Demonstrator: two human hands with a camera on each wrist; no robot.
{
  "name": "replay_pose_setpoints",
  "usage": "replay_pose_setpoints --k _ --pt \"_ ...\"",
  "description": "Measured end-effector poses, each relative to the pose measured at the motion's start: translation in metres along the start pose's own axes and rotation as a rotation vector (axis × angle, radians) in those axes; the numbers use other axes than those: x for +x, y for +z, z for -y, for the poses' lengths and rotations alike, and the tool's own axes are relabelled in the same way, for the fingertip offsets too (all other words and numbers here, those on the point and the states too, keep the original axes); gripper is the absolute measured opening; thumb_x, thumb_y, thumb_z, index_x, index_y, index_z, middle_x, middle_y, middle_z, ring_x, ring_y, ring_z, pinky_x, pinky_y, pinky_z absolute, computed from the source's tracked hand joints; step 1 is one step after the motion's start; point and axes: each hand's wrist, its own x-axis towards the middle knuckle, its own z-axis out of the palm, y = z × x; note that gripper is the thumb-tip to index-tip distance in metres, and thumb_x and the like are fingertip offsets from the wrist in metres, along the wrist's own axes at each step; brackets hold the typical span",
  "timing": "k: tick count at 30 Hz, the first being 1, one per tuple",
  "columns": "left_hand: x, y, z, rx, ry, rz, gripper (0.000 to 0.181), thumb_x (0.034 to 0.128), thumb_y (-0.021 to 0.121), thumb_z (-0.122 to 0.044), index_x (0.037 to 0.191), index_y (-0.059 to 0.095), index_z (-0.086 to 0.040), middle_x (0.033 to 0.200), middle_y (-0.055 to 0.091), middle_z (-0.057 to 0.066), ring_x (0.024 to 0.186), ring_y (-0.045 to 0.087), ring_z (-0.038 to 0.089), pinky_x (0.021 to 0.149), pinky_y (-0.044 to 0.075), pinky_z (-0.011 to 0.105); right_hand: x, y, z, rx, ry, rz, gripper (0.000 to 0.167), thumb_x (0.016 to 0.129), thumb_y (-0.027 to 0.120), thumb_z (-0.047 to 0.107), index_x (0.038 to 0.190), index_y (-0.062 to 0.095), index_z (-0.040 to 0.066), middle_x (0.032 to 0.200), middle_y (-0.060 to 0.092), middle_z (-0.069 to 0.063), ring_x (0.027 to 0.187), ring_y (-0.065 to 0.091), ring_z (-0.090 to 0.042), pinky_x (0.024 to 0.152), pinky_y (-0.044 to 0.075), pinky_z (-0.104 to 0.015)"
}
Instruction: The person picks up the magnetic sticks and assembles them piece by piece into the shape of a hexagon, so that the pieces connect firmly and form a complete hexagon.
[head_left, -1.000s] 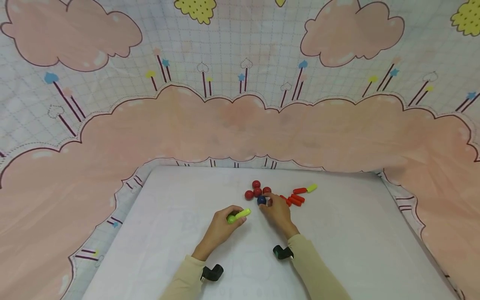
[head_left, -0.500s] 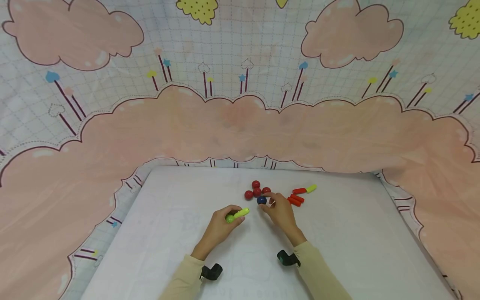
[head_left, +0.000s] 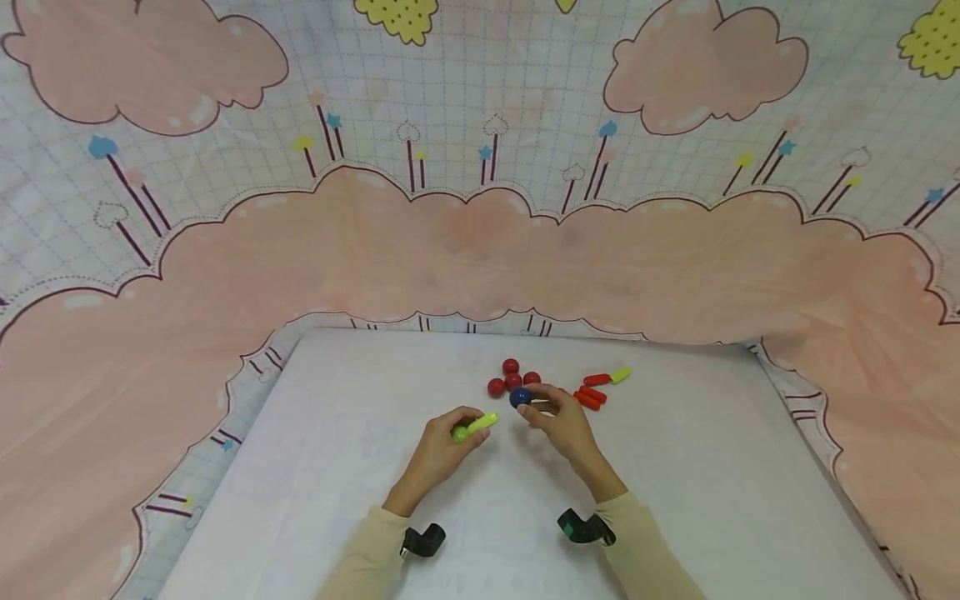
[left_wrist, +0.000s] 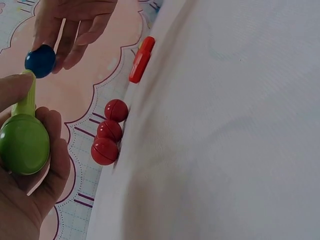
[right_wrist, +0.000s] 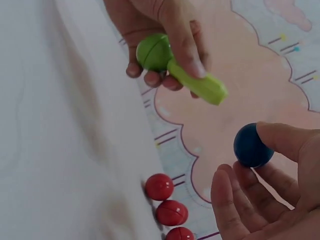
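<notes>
My left hand (head_left: 442, 448) holds a green ball (left_wrist: 25, 145) joined to a short yellow-green rod (right_wrist: 202, 87), with the thumb lying on the rod. The rod's free end points toward my right hand (head_left: 568, 427). Between its thumb and fingertips, that hand pinches a dark blue ball (head_left: 519, 397), held above the white table. Its other fingers are spread loosely. In the head view a small gap separates the blue ball from the rod's tip; the left wrist view overlaps them.
Several red balls (head_left: 512, 382) sit clustered on the white table (head_left: 360, 383), just beyond the blue ball. Red rods (head_left: 591, 396) lie right of them, one end to end with a yellow-green rod (head_left: 620, 375). A patterned cloth (head_left: 480, 258) rises behind the table.
My right hand has lifted the blue ball slightly off the table and drawn its wrist back to the right. The left hand stays nearly still with the green ball and rod.
</notes>
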Motion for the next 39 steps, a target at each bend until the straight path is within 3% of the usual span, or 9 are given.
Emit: replay_pose_setpoints --k 7,15,23,34,39 --pt "0.002 0.000 -0.003 -0.013 -0.009 -0.016 0.026 0.0906 0.071 -0.029 0.113 0.068 -0.016 0.100 0.069 -0.002 0.087 0.059 0.011 0.079 0.051 0.022 -0.007 0.002 0.002 0.173 0.015 0.046 0.040 0.089 0.073 0.021 0.127 0.062 0.012 0.122 0.066 -0.013 0.103 0.068 -0.022 0.083 0.057 -0.028" --pt "0.001 0.001 -0.009 -0.019 -0.012 -0.022 0.027 0.0901 0.072 -0.030 0.112 0.068 -0.015 0.098 0.069 0.001 0.086 0.058 0.012 0.077 0.051 0.022 -0.012 0.006 0.005 0.206 0.012 0.071 0.040 0.089 0.073 0.021 0.127 0.063 0.012 0.123 0.065 -0.012 0.103 0.067 -0.020 0.083 0.057 -0.026" --pt "0.000 0.002 -0.012 -0.017 0.004 0.014 0.028 0.0904 0.071 -0.031 0.114 0.067 -0.015 0.097 0.069 0.001 0.084 0.058 0.012 0.074 0.050 0.021 -0.016 0.009 0.004 0.176 0.006 0.103 0.040 0.091 0.071 0.016 0.129 0.061 0.008 0.122 0.065 -0.015 0.101 0.067 -0.018 0.081 0.056 -0.025" --pt "0.001 0.007 -0.011 -0.067 0.012 0.117 0.047 0.0928 0.069 -0.028 0.136 0.053 -0.016 0.093 0.068 0.004 0.066 0.059 0.008 0.058 0.046 0.022 -0.016 0.017 -0.001 0.071 -0.059 0.136 0.030 0.092 0.069 0.019 0.120 0.065 0.009 0.118 0.067 -0.012 0.103 0.065 -0.022 0.079 0.057 -0.028" --pt "-0.001 0.008 -0.008 -0.051 -0.005 0.145 0.049 0.0935 0.067 -0.030 0.138 0.052 -0.017 0.094 0.063 0.003 0.063 0.058 0.007 0.057 0.046 0.021 -0.018 0.014 0.001 0.039 -0.042 0.131 0.028 0.093 0.067 0.021 0.120 0.066 0.011 0.119 0.067 -0.009 0.104 0.065 -0.022 0.079 0.057 -0.028"
